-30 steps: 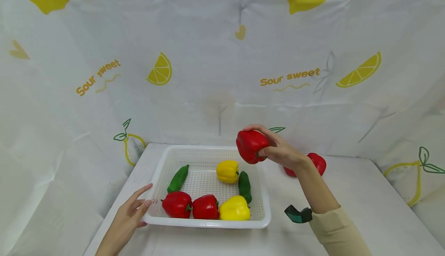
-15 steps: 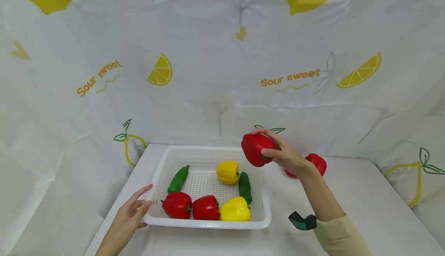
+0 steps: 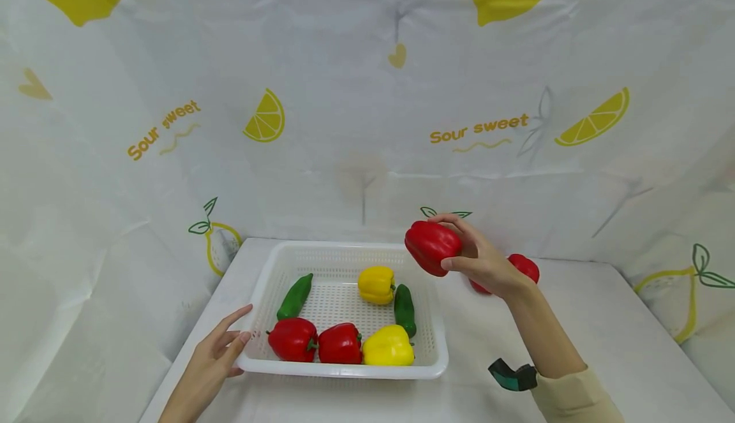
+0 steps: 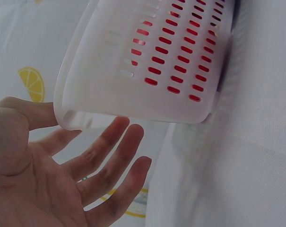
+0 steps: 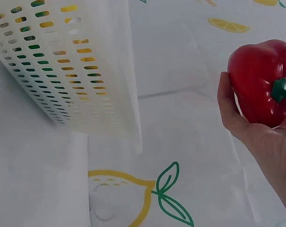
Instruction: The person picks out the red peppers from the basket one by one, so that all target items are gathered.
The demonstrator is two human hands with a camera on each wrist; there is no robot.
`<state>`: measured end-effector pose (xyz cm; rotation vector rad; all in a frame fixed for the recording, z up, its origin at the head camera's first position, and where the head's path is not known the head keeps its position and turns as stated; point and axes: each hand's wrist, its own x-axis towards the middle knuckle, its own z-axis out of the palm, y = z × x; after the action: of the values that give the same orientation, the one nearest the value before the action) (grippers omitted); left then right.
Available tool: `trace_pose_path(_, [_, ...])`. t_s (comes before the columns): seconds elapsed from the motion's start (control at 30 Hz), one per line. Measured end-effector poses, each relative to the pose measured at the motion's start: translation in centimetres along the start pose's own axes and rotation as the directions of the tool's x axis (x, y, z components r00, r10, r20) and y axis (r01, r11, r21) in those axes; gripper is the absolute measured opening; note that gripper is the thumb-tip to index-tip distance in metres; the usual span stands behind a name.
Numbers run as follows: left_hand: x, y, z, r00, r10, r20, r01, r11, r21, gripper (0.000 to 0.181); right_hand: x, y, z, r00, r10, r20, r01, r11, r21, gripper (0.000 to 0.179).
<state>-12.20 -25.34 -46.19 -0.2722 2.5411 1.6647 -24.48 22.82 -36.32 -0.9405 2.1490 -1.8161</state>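
Note:
A red bell pepper is gripped in my right hand, raised above the right rim of the white basket. The right wrist view shows the green stem of the bell pepper facing the camera. My left hand touches the basket's front left corner; its fingers are spread and loosely bent in the left wrist view. Inside the basket are two red bell peppers, two yellow ones, a long green pepper and a dark green cucumber-like vegetable.
Another red pepper lies on the white table to the right, partly hidden behind my right forearm. A lemon-printed sheet rises behind and beside the table. A dark strap hangs at my right wrist.
My right hand has moved right and slightly down with the red bell pepper, away from the basket's middle. My left hand and the basket stay put.

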Motion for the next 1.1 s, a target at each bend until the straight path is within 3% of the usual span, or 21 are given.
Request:
trace_pose_path(0.33, [0.0, -0.1, 0.0, 1.0, 0.018, 0.0, -0.018, 1.0, -0.005, 0.062, -1.3, -0.6, -0.4, 0.999, -0.008, -0.052, 0.008, 1.0, -0.012, 0.074])
trace_pose_path(0.7, [0.0, -0.1, -0.1, 1.0, 0.01, -0.001, -0.01, 1.0, 0.002, 0.062, -2.1, -0.6, -0.7, 0.991, -0.095, -0.091, 0.101, 0.993, 0.055, 0.069])
trace_pose_path(1.1, [0.0, 0.0, -0.1, 1.0, 0.013, 0.004, -0.013, 1.0, 0.0, 0.063, -2.6, -0.8, -0.8, 0.984, -0.17, -0.043, 0.175, 0.969, 0.172, 0.068])
